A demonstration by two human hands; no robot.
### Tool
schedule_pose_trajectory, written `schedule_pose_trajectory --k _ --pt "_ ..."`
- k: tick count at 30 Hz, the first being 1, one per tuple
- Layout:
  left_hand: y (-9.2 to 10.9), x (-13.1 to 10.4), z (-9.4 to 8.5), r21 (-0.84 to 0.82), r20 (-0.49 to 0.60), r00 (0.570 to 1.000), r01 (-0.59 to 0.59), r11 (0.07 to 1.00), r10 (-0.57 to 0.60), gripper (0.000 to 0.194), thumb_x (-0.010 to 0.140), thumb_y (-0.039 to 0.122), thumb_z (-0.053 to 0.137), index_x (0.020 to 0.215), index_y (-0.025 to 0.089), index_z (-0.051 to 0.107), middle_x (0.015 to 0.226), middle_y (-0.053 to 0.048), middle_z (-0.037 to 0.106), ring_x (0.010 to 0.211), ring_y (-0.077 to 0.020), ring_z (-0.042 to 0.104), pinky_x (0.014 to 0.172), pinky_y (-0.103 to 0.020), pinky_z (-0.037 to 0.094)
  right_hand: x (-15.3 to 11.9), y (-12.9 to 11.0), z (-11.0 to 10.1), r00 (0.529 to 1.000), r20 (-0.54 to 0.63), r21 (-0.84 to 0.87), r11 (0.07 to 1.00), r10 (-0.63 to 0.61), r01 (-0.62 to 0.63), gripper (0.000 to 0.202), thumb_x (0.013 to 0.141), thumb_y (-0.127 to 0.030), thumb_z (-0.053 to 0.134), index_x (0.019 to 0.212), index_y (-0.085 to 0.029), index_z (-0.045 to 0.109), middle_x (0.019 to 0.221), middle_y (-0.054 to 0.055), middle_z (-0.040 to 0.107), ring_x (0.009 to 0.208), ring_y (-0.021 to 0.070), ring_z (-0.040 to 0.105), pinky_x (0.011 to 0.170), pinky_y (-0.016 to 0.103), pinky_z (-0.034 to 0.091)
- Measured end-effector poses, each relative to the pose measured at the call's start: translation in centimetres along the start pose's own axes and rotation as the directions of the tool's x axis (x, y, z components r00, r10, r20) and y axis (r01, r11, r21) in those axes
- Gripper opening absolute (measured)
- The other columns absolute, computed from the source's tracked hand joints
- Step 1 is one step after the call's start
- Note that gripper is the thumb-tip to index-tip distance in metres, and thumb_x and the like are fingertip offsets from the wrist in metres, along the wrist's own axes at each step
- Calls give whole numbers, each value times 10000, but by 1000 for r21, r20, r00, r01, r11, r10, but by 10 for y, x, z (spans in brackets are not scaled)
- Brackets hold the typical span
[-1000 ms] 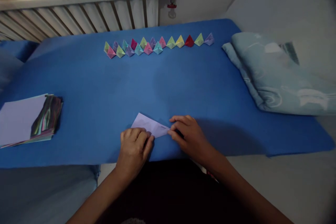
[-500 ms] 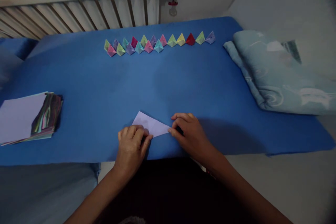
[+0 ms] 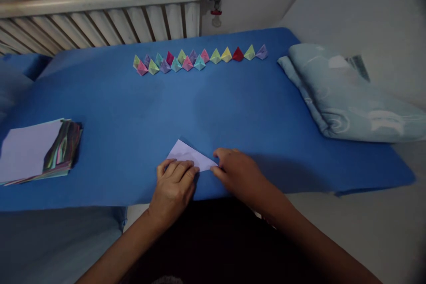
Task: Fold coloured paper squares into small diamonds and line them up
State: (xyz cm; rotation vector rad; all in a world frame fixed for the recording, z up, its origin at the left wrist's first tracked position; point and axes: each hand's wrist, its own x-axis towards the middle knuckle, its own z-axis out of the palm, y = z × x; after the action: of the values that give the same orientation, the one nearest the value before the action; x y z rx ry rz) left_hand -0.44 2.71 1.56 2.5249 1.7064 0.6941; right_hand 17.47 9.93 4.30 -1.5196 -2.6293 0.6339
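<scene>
A light purple paper [image 3: 193, 154], folded to a triangle, lies flat near the front edge of the blue surface. My left hand [image 3: 176, 182] rests on its lower left part, fingers bent close together and pressing it down. At the paper's right tip, my right hand [image 3: 234, 171] pinches the corner between thumb and fingers. Part of the triangle is hidden under my left fingers.
Several small folded paper shapes [image 3: 188, 63] in many colours stand in rows at the back of the blue surface [image 3: 226, 102]. A stack of coloured paper [image 3: 29, 151] lies at the left. On the right is a folded pale green blanket [image 3: 349, 97]; behind, a radiator [image 3: 133, 22].
My left hand has moved slightly right along the paper, its fingers now flatter on it. My right hand's fingers have drawn closer around the tip. The view has shifted a little.
</scene>
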Motion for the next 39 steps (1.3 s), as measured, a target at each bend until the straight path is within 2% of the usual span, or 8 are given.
schedule_pose_trajectory --k 7,15,19,23,27,31,35,39 --pt "2 0 -1 -19 -25 1000 11 1000 -12 185 870 241 598 1041 171 612 1047 -79 687 965 -228 600 907 -428 394 -2 0 -11 999 30 284 958 27 -34 105 789 -145 531 698 -198 538 726 11 604 695 156 538 620 271 362" --pt "2 0 4 -24 -108 994 -17 1000 15 125 876 122 547 994 161 562 942 -70 700 888 -205 616 913 -419 405 -12 -3 -11 995 96 787 611 26 -92 51 791 -179 539 823 -218 539 607 -64 501 574 103 483 540 218 375" --pt "3 3 -20 -264 -128 974 147 953 -186 111 885 149 541 965 207 593 893 -15 695 838 -164 623 901 -382 416 -19 -2 -23 989 -145 830 545 9 116 215 802 -321 635 995 -241 583 852 -4 624 789 146 581 712 276 468" --pt "12 13 -47 -658 153 848 471 588 -508 87 855 292 614 899 219 628 861 7 660 786 -131 591 716 -255 465 -19 -6 -34 968 -245 770 594 -58 231 479 732 -315 739 1173 -284 556 1100 13 635 1011 178 575 887 325 441" --pt "18 21 -46 -793 360 730 567 221 -581 131 785 319 686 781 200 631 736 36 612 691 -90 546 651 -204 455 -11 -15 -32 996 -62 838 538 -71 90 369 813 -235 602 1175 -283 554 815 -41 639 701 112 585 627 238 453" --pt "13 21 -31 -798 470 645 603 23 -603 146 733 307 723 766 193 638 699 38 618 647 -80 544 611 -194 458 2 -16 -19 996 79 854 518 -34 -50 334 799 -213 578 1130 -247 549 677 -59 582 587 100 530 526 215 396" --pt "4 15 -23 -771 448 641 630 95 -623 157 741 324 699 782 188 632 706 23 629 635 -98 565 586 -221 473 13 -10 -7 984 173 865 487 -53 -126 357 787 -226 575 1140 -243 525 677 -59 568 557 97 511 505 212 378" --pt "-3 6 -22 -611 161 793 548 571 -587 179 832 288 608 993 211 621 880 -13 673 805 -151 632 726 -302 512 22 -1 -1 988 149 745 662 -45 -83 367 781 -201 562 1145 -248 539 656 -61 552 542 97 489 505 214 343"
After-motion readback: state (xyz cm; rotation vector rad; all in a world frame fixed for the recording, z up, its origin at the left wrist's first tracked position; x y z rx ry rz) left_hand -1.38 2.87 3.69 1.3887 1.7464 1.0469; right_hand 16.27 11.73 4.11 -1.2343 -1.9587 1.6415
